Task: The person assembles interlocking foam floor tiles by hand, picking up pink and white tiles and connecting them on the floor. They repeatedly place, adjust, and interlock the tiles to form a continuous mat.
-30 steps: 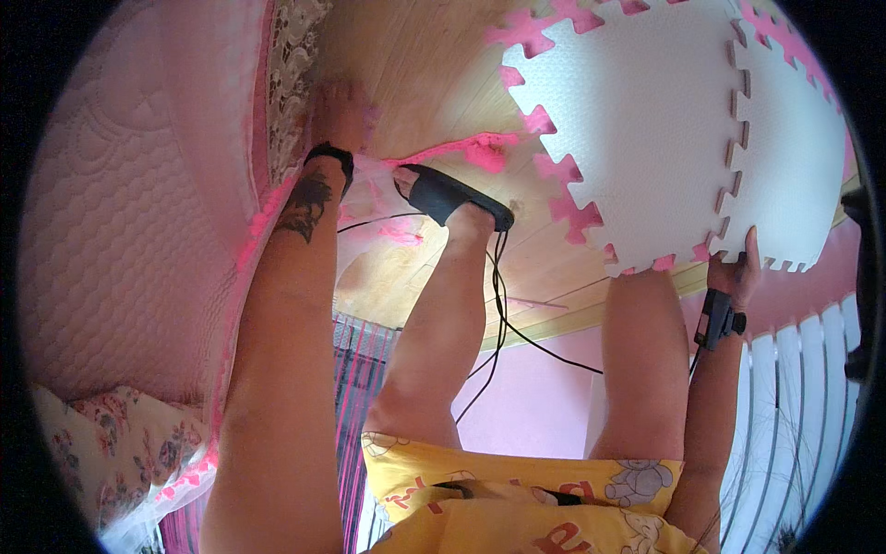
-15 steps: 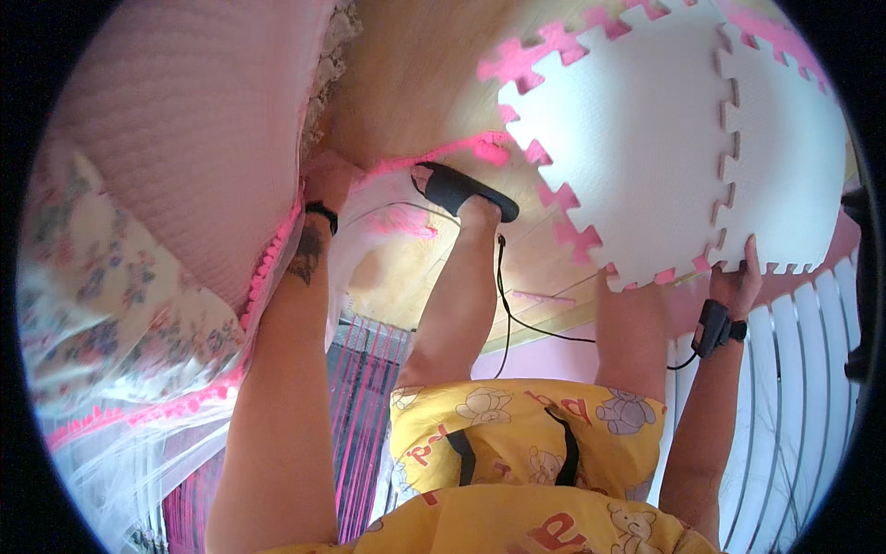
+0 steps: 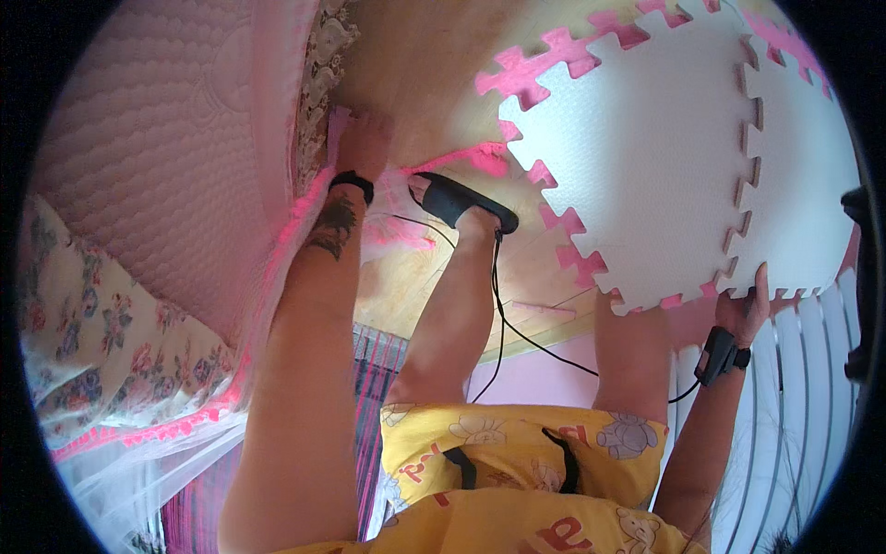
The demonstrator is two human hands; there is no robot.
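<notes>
My right hand grips the lower edge of joined foam puzzle mats, white on the facing side with pink toothed borders; its thumb shows on the white face and the other fingers are mostly hidden behind. The mats are held up at the right, over the floor. My left hand reaches down at the bed's edge, next to the lace trim. Pink cloth shows beside it. The left fingers are blurred, so whether they hold the cloth does not show.
On the left is a bed with a pink quilted cover and floral fabric. Sheer netting with pink pompom trim trails over the wooden floor near my black slipper. A black cable hangs by my legs. White slats stand right.
My left hand has moved slightly up and right along the bed's edge. The mats and my right hand have shifted slightly down and right in view, with the grip kept.
</notes>
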